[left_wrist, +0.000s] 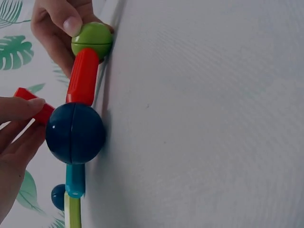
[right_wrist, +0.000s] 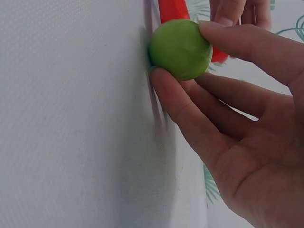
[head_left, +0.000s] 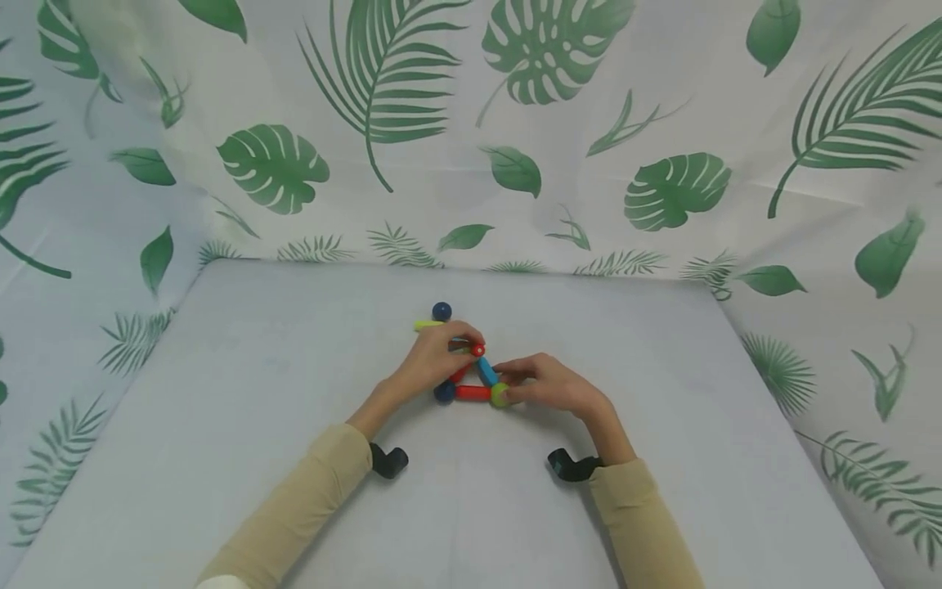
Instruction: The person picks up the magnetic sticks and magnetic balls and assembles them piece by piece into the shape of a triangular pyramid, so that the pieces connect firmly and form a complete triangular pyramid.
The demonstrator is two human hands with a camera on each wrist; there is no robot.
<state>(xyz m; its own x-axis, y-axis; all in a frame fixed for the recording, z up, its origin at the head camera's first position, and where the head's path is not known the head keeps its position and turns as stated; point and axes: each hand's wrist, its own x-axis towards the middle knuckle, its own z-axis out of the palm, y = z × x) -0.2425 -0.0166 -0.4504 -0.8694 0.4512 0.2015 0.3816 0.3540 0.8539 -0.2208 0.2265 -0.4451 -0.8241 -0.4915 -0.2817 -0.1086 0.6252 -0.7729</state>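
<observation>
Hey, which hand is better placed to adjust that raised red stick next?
Probably the left hand: its thumb and fingers pinch the raised red stick. The right hand is close by but occupied, holding the green ball.

Running left to right on the bench (head_left: 456,523) through left ball (head_left: 444,392), front bar (head_left: 473,393) and right ball (head_left: 500,396); passing a rod (left_wrist: 44,114) behind that bar; ending at the rear ball (head_left: 441,311), beyond the left hand (head_left: 430,360), before the backdrop (head_left: 441,204).
</observation>
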